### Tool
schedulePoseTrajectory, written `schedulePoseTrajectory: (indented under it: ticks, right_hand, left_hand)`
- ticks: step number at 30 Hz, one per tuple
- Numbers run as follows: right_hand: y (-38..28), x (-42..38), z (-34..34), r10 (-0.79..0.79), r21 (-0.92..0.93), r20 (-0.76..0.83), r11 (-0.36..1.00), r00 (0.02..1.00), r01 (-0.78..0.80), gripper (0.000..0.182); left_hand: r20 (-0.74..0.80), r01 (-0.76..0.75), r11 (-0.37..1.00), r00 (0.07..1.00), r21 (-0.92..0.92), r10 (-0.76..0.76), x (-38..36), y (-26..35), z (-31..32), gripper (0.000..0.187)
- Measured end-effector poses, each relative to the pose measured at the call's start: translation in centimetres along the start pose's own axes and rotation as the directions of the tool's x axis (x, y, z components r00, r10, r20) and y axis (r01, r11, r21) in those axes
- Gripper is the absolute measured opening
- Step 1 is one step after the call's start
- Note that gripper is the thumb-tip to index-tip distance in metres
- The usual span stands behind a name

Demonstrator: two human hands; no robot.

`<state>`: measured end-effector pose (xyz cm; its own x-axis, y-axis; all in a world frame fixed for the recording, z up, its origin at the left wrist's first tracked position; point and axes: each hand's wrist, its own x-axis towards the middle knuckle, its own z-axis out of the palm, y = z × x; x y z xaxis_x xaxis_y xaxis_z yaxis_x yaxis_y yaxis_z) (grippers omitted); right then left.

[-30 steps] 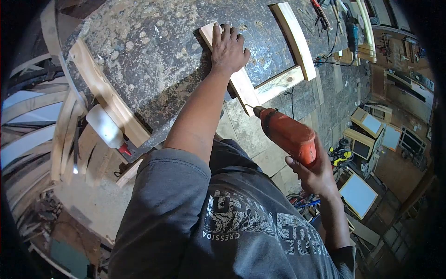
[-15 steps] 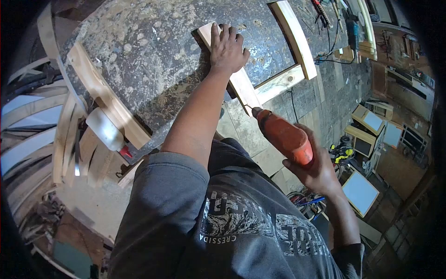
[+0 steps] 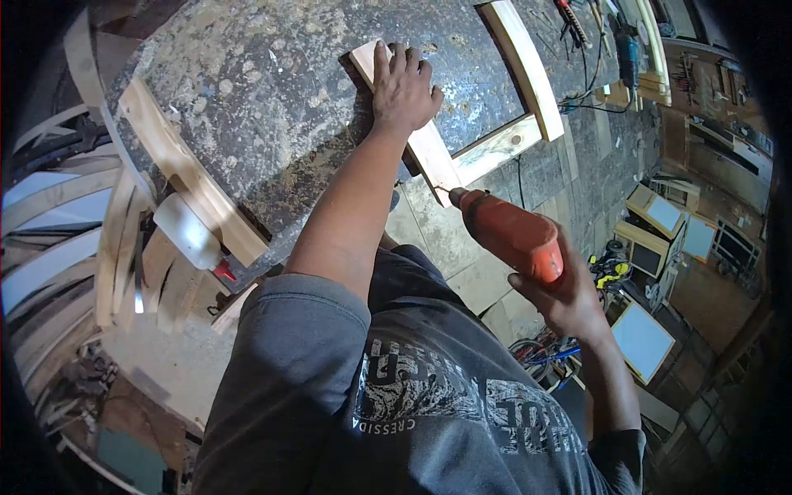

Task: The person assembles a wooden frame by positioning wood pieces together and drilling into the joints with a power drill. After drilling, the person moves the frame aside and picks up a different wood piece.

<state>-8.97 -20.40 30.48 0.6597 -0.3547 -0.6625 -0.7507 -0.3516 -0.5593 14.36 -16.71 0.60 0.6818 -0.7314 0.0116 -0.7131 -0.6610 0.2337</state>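
My left hand point(image 3: 402, 95) lies over a pale wooden board point(image 3: 433, 157), fingers stretched along its upper part and thumb out past the right edge. My right hand point(image 3: 569, 297) is wrapped round the rear and handle of an orange power drill point(image 3: 511, 231). Its thin bit points at the board's lower end, with the tip right at the wood surface. A shorter wooden piece point(image 3: 499, 148) meets the board on its right side and runs across to a curved wooden piece point(image 3: 524, 66).
The stained workbench point(image 3: 272, 91) carries another long wooden piece point(image 3: 181, 165) at its left edge. Beside that lies a white bottle with a red cap point(image 3: 186, 231). Tools and a blue corded power tool point(image 3: 629, 62) are at upper right. Curved wooden strips point(image 3: 62, 198) are stacked on the left.
The drill's rear and my right hand have swung slightly to the right, while the bit stays near the board's lower end. My left hand keeps its place on the board.
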Motion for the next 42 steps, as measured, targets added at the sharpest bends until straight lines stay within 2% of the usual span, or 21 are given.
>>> schedulePoseTrajectory:
  ticks: [1, 8, 13, 20, 22, 26, 28, 29, 32, 34, 35, 36, 37, 38, 39, 40, 41, 42]
  right_hand:
    - [0.2, 0.1, -0.1, 0.008, 0.053, -0.002, 0.999, 1.0, -0.008, 0.077]
    - [0.2, 0.1, 0.6, 0.018, -0.002, -0.009, 1.0, 1.0, -0.018, 0.077]
    - [-0.3, -0.3, 0.8, 0.18, 0.179, -0.008, 0.968, 0.984, -0.175, 0.075]
    - [-0.6, -0.3, 1.6, 0.265, 0.253, -0.019, 0.934, 0.964, -0.252, 0.076]
    - [-0.1, -0.4, 1.6, 0.125, 0.172, -0.04, 0.978, 0.991, -0.117, 0.077]
    - [-1.0, -0.3, 1.5, 0.051, 0.046, -0.027, 0.998, 0.998, -0.05, 0.077]
    - [-1.4, -0.2, 1.3, 0.209, 0.272, 0.0, 0.941, 0.978, -0.201, 0.077]
    - [-1.3, -0.1, 1.3, 0.202, 0.273, -0.003, 0.942, 0.979, -0.194, 0.077]
    - [-1.0, -0.3, 1.4, 0.107, 0.205, -0.007, 0.973, 0.994, -0.103, 0.076]
    - [-1.6, -0.4, 1.4, 0.052, 0.067, -0.016, 0.997, 0.999, -0.05, 0.076]
    - [-1.8, -0.2, 1.0, 0.066, -0.084, 0.052, 0.995, 0.996, -0.062, 0.076]
    - [-1.9, 0.1, 0.5, 0.064, -0.077, 0.049, 0.995, 0.997, -0.06, 0.076]
    - [-1.9, 0.5, 0.0, 0.179, 0.123, 0.043, 0.975, 0.983, -0.183, 0.078]
    - [-1.7, 0.5, -0.5, 0.292, 0.318, 0.061, 0.901, 0.954, -0.296, 0.081]
    - [-1.4, 0.8, -0.6, 0.22, 0.313, 0.025, 0.925, 0.975, -0.217, 0.083]
    - [-1.9, 0.9, -0.7, 0.208, 0.311, 0.027, 0.928, 0.978, -0.206, 0.083]
    - [-2.9, 0.6, -0.5, 0.155, 0.058, 0.062, 0.986, 0.986, -0.158, 0.083]
    - [-3.5, 0.2, -0.4, 0.122, -0.196, 0.106, 0.976, 0.987, -0.099, 0.082]
  left_hand:
    - [-0.01, 0.003, 1.0, 1.0, 0.004, -0.003, 0.0, 0.0, 0.2, 0.057]
    - [-0.007, 0.008, 1.0, 1.0, 0.001, -0.008, -0.1, 0.0, 0.4, 0.057]
    - [-0.003, 0.009, 1.0, 1.0, -0.014, -0.009, -0.1, 0.0, 0.3, 0.056]
    - [0.014, -0.001, 1.0, 1.0, -0.018, 0.001, 0.0, -0.1, -0.1, 0.057]
    - [0.004, 0.001, 1.0, 1.0, -0.024, -0.001, -0.1, -0.1, 0.2, 0.057]
    - [-0.002, 0.0, 1.0, 1.0, 0.001, 0.0, -0.1, -0.1, -0.1, 0.057]
    - [0.004, -0.001, 1.0, 1.0, -0.004, 0.001, 0.0, -0.2, -0.4, 0.057]
    - [0.003, -0.002, 1.0, 1.0, -0.009, 0.003, -0.1, -0.2, -0.3, 0.057]
    - [-0.014, -0.003, 1.0, 1.0, -0.02, 0.003, -0.1, -0.1, 0.0, 0.057]
    - [-0.027, -0.005, 1.0, 1.0, -0.023, 0.004, 0.0, -0.2, -0.3, 0.056]
    - [0.007, -0.003, 1.0, 1.0, -0.022, 0.003, 0.0, -0.2, -0.5, 0.056]
    - [0.04, -0.006, 1.0, 0.999, -0.022, 0.006, 0.1, -0.1, -0.6, 0.056]
    - [0.039, -0.016, 1.0, 0.999, -0.018, 0.016, 0.2, -0.1, -0.7, 0.056]
    - [0.051, -0.012, 1.0, 0.999, -0.025, 0.014, 0.1, 0.1, -0.7, 0.056]
    - [0.059, -0.002, 1.0, 0.998, -0.028, 0.003, 0.2, 0.1, -0.8, 0.055]
    - [0.052, 0.005, 1.0, 0.999, -0.021, -0.004, 0.6, 0.1, -0.9, 0.055]
    - [0.045, 0.037, 0.999, 0.998, -0.021, -0.036, 0.8, 0.5, -0.9, 0.055]
    - [0.047, 0.063, 0.998, 0.997, -0.029, -0.062, 0.8, 0.9, -0.6, 0.055]
